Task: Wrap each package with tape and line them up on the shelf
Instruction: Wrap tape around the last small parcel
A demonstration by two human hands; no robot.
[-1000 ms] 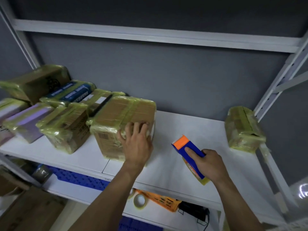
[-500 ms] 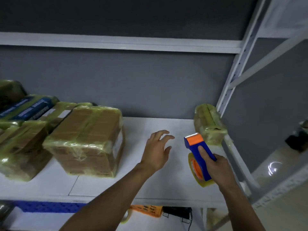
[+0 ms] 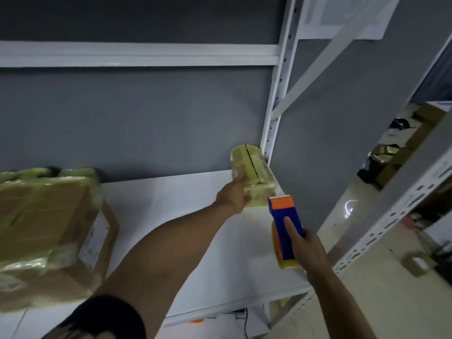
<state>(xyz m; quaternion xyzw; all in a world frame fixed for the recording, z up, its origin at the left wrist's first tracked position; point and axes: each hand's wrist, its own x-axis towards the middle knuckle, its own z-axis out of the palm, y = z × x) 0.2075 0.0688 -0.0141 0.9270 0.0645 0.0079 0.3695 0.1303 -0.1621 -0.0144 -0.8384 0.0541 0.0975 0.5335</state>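
Could shove the taped package (image 3: 252,167) off the shelf's (image 3: 183,216) right edge with a left grip (image 3: 233,195) perhaps only touching it, while clenching the tape dispenser (image 3: 281,216) in the right grip (image 3: 308,250).

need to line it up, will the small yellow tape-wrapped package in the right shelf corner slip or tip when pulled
The small yellow tape-wrapped package looks glossy, so the left hand touching it may slip. It seems boxy, so it should slide on the white shelf rather than roll.
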